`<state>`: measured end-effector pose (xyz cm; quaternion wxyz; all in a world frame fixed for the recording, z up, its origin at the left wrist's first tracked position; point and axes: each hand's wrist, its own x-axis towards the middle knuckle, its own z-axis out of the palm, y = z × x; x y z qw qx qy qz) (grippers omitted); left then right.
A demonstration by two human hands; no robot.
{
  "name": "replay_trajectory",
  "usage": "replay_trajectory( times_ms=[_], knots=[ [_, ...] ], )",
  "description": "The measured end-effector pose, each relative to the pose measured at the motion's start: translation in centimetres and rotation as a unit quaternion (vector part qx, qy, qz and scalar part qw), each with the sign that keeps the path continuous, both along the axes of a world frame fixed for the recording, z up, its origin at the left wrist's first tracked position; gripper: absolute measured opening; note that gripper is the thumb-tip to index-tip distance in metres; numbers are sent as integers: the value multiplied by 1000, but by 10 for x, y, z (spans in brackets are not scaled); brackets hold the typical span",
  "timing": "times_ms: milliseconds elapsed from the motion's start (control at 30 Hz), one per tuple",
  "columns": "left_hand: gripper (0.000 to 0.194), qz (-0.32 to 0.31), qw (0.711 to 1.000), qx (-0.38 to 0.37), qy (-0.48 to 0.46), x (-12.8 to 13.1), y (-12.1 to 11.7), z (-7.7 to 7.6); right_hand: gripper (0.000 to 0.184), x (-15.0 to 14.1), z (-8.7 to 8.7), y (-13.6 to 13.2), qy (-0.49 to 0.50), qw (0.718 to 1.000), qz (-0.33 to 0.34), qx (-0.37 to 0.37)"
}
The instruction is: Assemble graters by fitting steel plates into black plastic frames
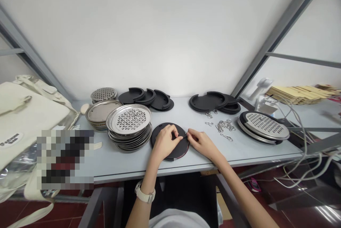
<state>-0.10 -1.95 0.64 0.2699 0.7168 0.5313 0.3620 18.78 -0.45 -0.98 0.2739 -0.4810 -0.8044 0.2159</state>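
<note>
A black round disc [163, 129] lies flat on the grey table [128, 164] just in front of me. My left hand [164, 142] rests on top of it with fingers curled, pinching at its right rim. My right hand [200, 142] comes in from the right, fingertips pinched at the same rim spot. What they pinch is too small to make out. A pile of small metal clips [223, 126] lies right of my right hand.
Stacked perforated metal plates [129, 119] and plain metal plates [99, 111] stand left. Black discs [146, 98] and more black discs [213, 101] line the back wall. A finished plate-on-disc stack [263, 126] sits right, beside cables [301, 142]. A white bag [23, 114] fills the left.
</note>
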Motion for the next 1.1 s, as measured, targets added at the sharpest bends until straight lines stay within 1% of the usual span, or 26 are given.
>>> replay_trajectory(
  times_ms=[367, 1100],
  knots=[
    [18, 4, 1000, 3, 4, 0, 1, -2, 33, 1, -2, 0, -6, 1000, 6, 7],
    [18, -1, 1000, 1, -8, 0, 0, 0, 31, 1, -2, 1, -7, 1000, -4, -4]
  ],
)
